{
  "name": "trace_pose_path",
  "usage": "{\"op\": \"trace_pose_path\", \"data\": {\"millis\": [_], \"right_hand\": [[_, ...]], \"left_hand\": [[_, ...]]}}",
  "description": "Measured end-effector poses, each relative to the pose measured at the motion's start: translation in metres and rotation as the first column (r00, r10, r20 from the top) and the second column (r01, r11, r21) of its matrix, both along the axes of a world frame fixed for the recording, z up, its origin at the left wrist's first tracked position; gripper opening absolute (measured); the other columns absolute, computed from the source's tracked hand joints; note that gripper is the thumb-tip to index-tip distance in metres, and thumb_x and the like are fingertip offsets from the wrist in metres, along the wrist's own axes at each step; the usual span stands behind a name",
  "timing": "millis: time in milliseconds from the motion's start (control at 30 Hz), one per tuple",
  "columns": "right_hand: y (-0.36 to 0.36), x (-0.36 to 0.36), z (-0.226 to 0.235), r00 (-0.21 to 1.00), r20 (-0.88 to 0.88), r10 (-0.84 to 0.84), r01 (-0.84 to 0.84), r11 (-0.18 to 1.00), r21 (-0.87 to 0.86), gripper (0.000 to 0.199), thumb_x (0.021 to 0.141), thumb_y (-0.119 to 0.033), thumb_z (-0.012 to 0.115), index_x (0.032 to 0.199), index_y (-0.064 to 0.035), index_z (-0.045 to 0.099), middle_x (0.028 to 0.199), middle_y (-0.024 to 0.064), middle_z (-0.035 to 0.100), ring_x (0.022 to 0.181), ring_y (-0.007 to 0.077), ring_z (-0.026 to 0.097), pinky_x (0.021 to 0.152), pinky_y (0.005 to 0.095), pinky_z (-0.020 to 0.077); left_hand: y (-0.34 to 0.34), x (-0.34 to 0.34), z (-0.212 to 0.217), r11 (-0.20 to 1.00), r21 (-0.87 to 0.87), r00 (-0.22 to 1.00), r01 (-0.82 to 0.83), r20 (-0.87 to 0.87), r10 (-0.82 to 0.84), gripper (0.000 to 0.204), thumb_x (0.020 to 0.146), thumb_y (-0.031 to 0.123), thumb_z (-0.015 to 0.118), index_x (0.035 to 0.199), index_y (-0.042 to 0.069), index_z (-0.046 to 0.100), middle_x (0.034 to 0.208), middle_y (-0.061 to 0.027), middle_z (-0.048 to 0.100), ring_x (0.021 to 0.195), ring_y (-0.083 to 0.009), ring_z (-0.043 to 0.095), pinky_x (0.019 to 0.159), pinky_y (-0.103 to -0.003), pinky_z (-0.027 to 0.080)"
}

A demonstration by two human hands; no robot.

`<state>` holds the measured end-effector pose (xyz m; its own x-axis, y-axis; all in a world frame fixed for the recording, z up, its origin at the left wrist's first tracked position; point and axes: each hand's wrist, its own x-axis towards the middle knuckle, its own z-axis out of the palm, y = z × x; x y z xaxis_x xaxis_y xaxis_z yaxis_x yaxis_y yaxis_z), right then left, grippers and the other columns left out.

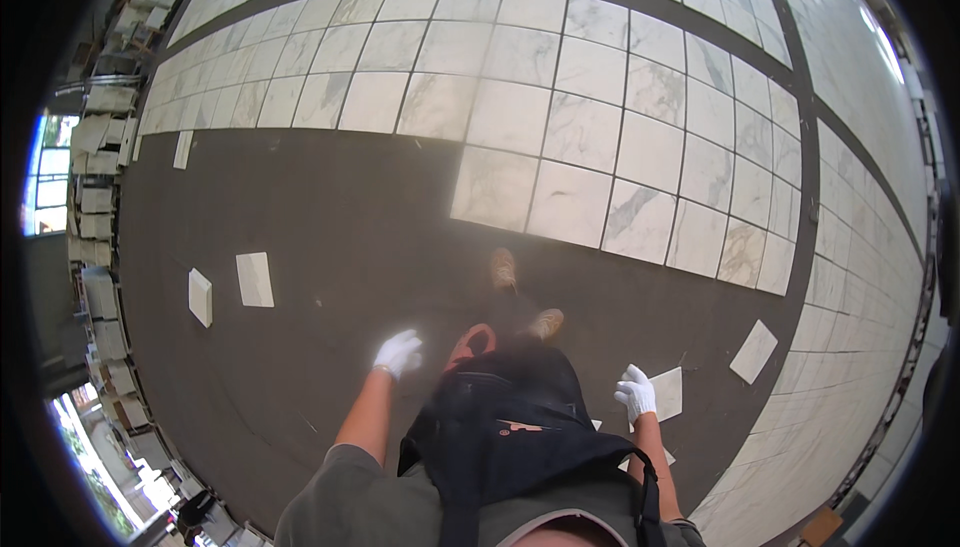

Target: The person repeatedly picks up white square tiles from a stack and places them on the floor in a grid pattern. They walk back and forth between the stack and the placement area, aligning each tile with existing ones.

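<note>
Head view: flat white tile [669, 393]

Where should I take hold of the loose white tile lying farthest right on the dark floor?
Probably grip the tile by its left long edge, coming from the left, where the right hand is. It appears to lie flat with that edge free, so it would likely need tipping up first.

A grey floor [330, 207] bears white tiles [570, 200] (some gridded, several loose).
</note>
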<state>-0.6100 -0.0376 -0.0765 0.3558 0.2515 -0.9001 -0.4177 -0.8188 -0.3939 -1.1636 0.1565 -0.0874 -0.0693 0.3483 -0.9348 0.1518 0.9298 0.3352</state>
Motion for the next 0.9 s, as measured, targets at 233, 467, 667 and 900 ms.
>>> {"op": "trace_pose_path", "data": {"millis": [233,467,667,900], "right_hand": [[-0.174,-0.014,0.007,0.942,0.004,-0.336,0.335,0.938,-0.094,0.056,0.086,0.001,0.063,0.141,-0.0017,0.055,0.103,0.0107,0.067,0.074,0.0214,0.066,0.057,0.0366,0.0538],[-0.235,-0.073,0.032,0.867,0.145,-0.476,0.482,0.876,-0.002,0.07,0.082,0.008,0.06,0.15,0.0025,0.044,0.112,0.0133,0.065,0.078,0.0202,0.066,0.06,0.0333,0.054],[-0.239,-0.19,0.037,0.724,0.089,-0.684,0.679,0.73,0.077,0.064,0.081,0.007,0.059,0.144,0.0018,0.05,0.097,0.005,0.064,0.071,0.0167,0.063,0.057,0.0313,0.0524],[-0.199,-0.353,0.03,0.842,0.004,-0.54,0.532,0.828,-0.179,0.077,0.073,0.008,0.071,0.147,-0.0008,0.05,0.13,0.0196,0.064,0.084,0.0252,0.068,0.059,0.0353,0.0518]], "left_hand": [[0.026,0.034,0.035,0.981,0.067,0.984,0.18,-0.009,-0.18,0.061,0.092,0.024,0.071,0.148,0.008,0.051,0.111,-0.0065,0.067,0.085,-0.0217,0.067,0.077,-0.04,0.059],[0.067,0.027,0.02,0.915,0.082,0.913,0.395,0.077,-0.401,0.061,0.091,0.02,0.071,0.147,0.007,0.052,0.099,-0.0039,0.067,0.07,-0.0164,0.063,0.062,-0.033,0.054],[0.163,0.018,-0.022,0.626,0.231,0.643,0.745,0.005,-0.766,0.066,0.089,0.02,0.073,0.149,0.007,0.049,0.101,-0.0061,0.065,0.074,-0.0185,0.064,0.063,-0.034,0.053],[0.239,-0.023,-0.004,0.938,0.136,0.858,0.318,0.38,-0.346,0.014,0.095,0.007,0.063,0.108,0.008,0.061,0.084,-0.0012,0.06,0.066,-0.0193,0.06,0.053,-0.032,0.048]]}}
